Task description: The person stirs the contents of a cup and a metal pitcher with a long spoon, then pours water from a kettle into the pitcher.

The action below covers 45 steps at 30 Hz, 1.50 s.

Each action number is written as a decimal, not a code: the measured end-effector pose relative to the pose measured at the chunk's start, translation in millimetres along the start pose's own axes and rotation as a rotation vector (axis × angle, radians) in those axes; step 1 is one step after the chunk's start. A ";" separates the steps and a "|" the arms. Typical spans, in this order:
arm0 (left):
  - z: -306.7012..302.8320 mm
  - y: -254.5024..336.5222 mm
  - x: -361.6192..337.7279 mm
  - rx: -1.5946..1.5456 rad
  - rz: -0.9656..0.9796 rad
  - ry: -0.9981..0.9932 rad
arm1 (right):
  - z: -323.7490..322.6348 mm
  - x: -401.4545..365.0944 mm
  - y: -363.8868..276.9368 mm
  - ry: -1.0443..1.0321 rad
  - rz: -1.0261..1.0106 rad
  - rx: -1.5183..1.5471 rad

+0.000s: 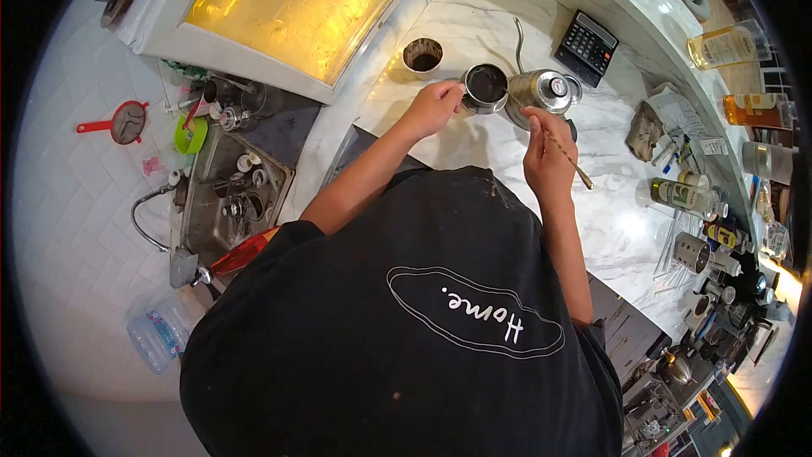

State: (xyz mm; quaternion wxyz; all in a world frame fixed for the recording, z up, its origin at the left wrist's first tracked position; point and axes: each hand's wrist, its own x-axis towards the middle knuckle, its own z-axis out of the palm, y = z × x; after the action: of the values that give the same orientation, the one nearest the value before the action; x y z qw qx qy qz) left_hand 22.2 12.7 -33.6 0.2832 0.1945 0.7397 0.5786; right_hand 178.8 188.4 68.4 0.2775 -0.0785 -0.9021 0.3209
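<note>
The spoon is gold, the kettle silver, the counter grey-veined white.

- Worn at head height, 1 camera is looking steeply down and forward, its 1 view taking in the whole workplace.
- A black shirt is filling the bottom middle, its chest lettering appearing upside down.
- The left hand and right hand are showing above centre, over the marble counter.
- The lens is viewing very wide, bowing straight edges and darkening all 4 corners.
- The sink is sitting at left, the lit glass case at upper left, and the bottles are running along the right edge.
</note>
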 end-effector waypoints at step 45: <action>0.8 5.5 1.4 -0.023 -0.037 0.009 | 3.5 -7.4 -2.4 -0.030 -0.078 -0.072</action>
State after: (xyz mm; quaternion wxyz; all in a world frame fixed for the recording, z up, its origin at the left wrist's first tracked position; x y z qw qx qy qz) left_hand 21.4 15.6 -28.7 0.2927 0.1747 0.7379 0.5826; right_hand 183.2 182.3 64.3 0.2734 -0.0485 -0.9194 0.2785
